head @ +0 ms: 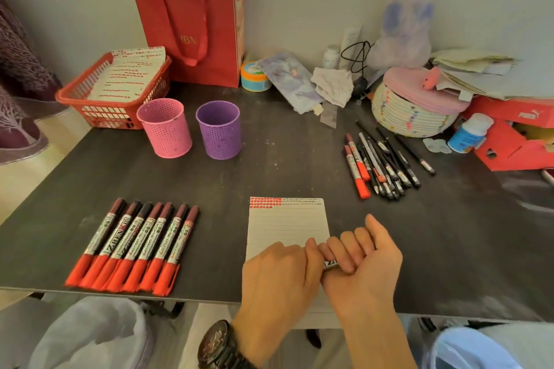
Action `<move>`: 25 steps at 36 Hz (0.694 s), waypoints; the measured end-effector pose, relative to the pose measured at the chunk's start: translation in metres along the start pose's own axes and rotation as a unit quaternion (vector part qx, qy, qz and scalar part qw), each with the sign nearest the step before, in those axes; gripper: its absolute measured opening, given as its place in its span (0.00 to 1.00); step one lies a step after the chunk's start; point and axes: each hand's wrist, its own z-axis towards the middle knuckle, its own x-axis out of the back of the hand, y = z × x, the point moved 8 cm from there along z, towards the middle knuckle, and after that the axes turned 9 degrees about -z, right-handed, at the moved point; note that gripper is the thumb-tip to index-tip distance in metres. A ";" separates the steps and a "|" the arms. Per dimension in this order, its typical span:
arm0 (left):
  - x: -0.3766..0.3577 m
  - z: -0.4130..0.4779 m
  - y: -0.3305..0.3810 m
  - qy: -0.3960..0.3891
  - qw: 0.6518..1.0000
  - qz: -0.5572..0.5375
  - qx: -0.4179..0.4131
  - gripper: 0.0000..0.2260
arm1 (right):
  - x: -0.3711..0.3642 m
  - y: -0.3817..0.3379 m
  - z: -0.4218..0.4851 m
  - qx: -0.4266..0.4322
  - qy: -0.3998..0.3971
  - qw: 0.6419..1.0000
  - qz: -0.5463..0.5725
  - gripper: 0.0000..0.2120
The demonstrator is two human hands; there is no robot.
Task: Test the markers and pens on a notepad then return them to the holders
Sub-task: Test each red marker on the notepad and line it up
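A lined notepad (287, 223) lies at the table's front middle, with red and black test marks along its top. Over its lower part my left hand (278, 275) and my right hand (362, 260) meet, both closed around one marker (330, 264); only a short stretch of its printed barrel shows between them. A row of several red markers (132, 247) lies side by side to the left of the pad. A loose heap of markers and black pens (383, 163) lies at the right. The pink holder (165, 128) and the purple holder (219, 130) stand upright behind.
A red basket (87, 102) with marked sheets sits at the back left beside a red paper bag (192, 21). A woven lidded basket (410, 105), red shoeboxes (515, 135), a small bottle (470, 133) and papers crowd the back right. The table's front edge runs just under my wrists.
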 end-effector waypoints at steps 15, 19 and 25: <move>0.034 0.001 -0.088 -0.049 0.932 -0.266 0.241 0.30 | -0.013 -0.085 0.050 0.079 -0.134 0.987 0.038 0.24; 0.032 0.022 -0.094 -0.008 0.933 -0.305 0.193 0.28 | -0.021 -0.066 0.067 0.076 -0.099 0.988 -0.090 0.23; -0.007 0.055 -0.106 -0.075 0.975 -0.164 0.126 0.08 | -0.042 -0.027 0.072 0.064 -0.103 0.944 -0.308 0.36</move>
